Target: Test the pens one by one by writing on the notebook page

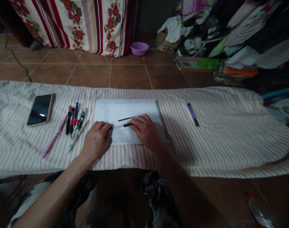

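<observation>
Both hands are over a spiral notebook [132, 109] that lies on the striped cloth. My left hand [97, 137] pinches the left end of a pen [119, 126] with a clear barrel and a black part. The pen's other end, black, is between the closed fingers of my right hand [144, 129]. Just above this pen is a thin stick, dark at one end and pale at the other, like an ink refill [123, 119]; its right end meets my right fingertips, and I cannot tell whether they grip it.
Left of the notebook lie several pens [75, 122], a pink pen-like item [54, 136] and a phone [40, 109]. A purple pen [193, 116] rests to the right. Beyond the cloth-covered table [230, 133] are a purple basin [139, 48] and piled clothes. A bottle [260, 212] is low right.
</observation>
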`<state>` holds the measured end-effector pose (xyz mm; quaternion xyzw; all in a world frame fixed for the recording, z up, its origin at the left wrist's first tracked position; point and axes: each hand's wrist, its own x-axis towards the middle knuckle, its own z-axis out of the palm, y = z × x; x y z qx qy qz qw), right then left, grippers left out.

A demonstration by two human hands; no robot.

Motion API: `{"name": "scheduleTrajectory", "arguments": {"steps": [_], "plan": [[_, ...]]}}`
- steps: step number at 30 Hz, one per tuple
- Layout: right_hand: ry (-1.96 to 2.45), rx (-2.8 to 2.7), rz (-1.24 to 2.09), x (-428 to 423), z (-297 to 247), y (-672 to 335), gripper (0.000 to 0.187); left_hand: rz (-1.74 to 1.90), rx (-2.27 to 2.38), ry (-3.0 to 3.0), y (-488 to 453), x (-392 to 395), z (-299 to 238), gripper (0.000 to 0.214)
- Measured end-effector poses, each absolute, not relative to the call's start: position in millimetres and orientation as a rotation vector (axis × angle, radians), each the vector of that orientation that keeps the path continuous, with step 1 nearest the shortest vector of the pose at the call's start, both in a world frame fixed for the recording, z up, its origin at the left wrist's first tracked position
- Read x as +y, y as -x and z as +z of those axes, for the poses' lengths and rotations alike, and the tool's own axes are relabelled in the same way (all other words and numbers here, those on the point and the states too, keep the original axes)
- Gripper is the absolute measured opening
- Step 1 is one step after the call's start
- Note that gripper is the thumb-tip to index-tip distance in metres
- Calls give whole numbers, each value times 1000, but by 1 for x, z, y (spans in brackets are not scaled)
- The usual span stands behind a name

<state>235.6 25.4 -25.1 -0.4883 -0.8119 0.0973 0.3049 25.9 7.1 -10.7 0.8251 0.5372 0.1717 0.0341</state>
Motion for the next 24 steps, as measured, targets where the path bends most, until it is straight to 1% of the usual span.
{"name": "scheduleTrajectory", "arguments": {"steps": [7,24], "plan": [[1269,-2146,278,25,-27,-236,15,517,1643,-2530,-25,8,-12,27],[1206,-2041,440,24,-27,-234,17,528,1637,-2512,-24,7,-9,26]]}}
